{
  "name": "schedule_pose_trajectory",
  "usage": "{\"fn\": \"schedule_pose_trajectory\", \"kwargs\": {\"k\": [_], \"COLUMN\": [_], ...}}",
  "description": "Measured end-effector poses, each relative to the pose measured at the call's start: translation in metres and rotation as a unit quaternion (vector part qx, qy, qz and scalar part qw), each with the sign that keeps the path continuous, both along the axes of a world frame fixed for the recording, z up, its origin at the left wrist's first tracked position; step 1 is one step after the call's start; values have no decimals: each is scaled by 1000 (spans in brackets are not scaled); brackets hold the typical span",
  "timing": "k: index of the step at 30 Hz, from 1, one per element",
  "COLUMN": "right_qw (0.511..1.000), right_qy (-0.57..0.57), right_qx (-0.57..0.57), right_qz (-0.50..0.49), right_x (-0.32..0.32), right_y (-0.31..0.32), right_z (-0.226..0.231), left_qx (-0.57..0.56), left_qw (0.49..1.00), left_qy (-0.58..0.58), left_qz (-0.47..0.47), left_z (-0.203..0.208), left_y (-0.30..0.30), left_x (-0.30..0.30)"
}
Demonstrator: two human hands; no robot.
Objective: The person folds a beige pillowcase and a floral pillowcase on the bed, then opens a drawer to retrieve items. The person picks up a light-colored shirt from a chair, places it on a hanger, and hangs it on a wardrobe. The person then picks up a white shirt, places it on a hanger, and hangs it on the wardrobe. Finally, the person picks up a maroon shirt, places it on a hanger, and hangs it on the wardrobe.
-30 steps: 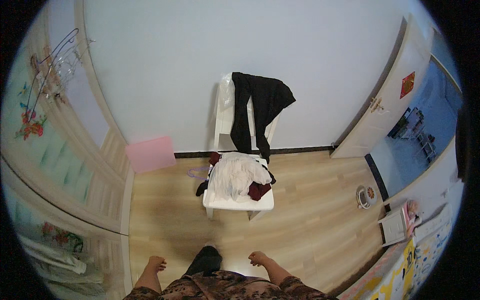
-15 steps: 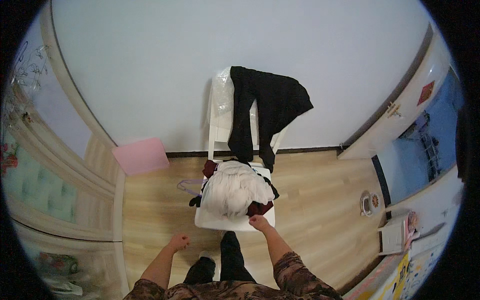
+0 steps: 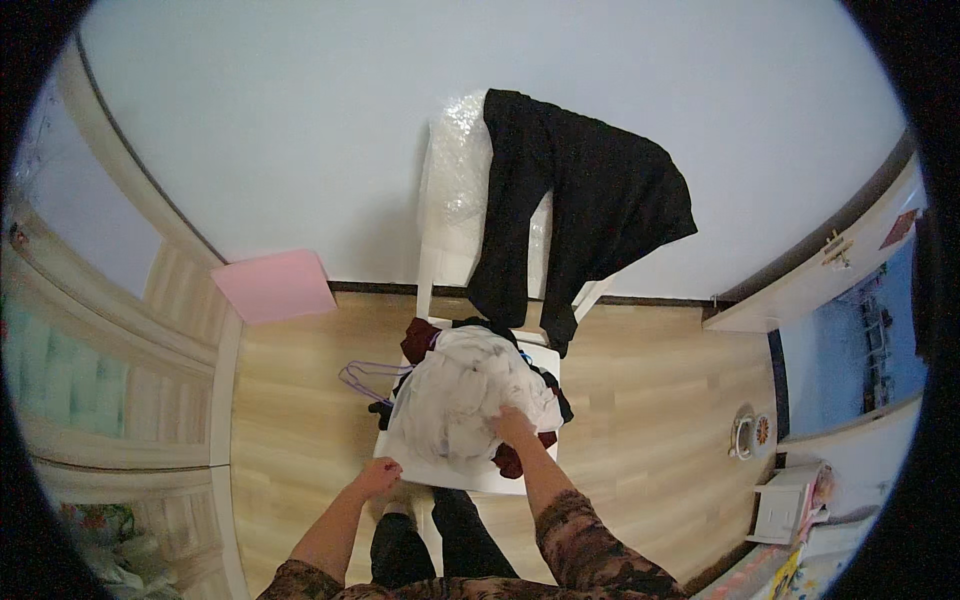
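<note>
A heap of clothes lies on the seat of a white chair in front of me, a crumpled white garment on top. My right hand is on the right side of the white garment, its fingers closed into the fabric and partly hidden. Dark red cloth pokes out beneath that hand. My left hand is at the front left corner of the seat, fingers curled with nothing visible in them. A purple clothes hanger sticks out of the heap on the left.
Black trousers hang over the chair's backrest, which is wrapped in bubble wrap. A pink board leans at the wall on the left. Cabinet doors line the left side. At right are an open door and a small white cabinet.
My right hand has moved forward from the seat's front edge onto the white garment. My left hand has risen to the seat's corner. The chair appears larger and nearer.
</note>
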State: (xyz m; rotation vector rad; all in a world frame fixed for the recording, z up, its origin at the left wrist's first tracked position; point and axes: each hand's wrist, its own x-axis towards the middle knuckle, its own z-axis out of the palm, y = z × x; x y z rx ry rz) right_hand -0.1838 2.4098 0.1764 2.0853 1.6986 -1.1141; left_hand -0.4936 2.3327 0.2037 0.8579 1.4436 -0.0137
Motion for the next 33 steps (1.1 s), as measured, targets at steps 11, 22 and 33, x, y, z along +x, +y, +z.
{"fn": "schedule_pose_trajectory", "kwargs": {"k": [11,22,33], "right_qw": [739,870,715], "right_qy": [569,450,473], "right_qx": [-353,-110,-184], "right_qz": [72,-169,-480], "right_x": [-69,-1,-3], "right_y": [-157,-131,-185], "right_z": [117,164,167], "left_qx": [-155,-39,-108], "left_qw": [950,872,760], "left_qy": [-262,-282,-409], "left_qz": [-72,-399,-492], "left_z": [16,36,79], "left_y": [-5,-80,12], "left_x": [74,107,101]}}
